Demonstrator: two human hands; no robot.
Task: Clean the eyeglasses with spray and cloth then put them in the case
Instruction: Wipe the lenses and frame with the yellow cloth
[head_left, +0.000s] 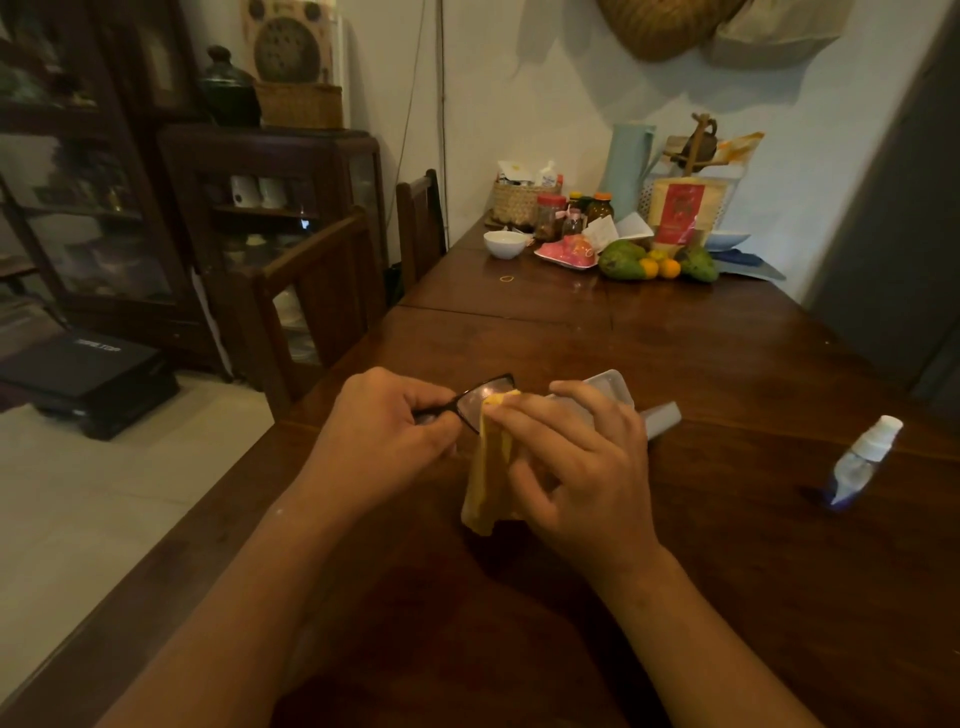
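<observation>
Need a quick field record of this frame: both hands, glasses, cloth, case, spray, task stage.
left grip: left hand holds eyeglasses by the frame
right grip: right hand pinches yellow cloth against a lens
case: clear case on wooden table, behind right hand, partly hidden
spray: spray bottle on table, right of the hands, untouched
stage: wiping; eyeglasses not yet in case

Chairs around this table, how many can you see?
2. The nearer chair stands along the table's left edge, beyond the left hand; the farther chair is on the same side, close to the wall. Others may be hidden outside the frame.
</observation>
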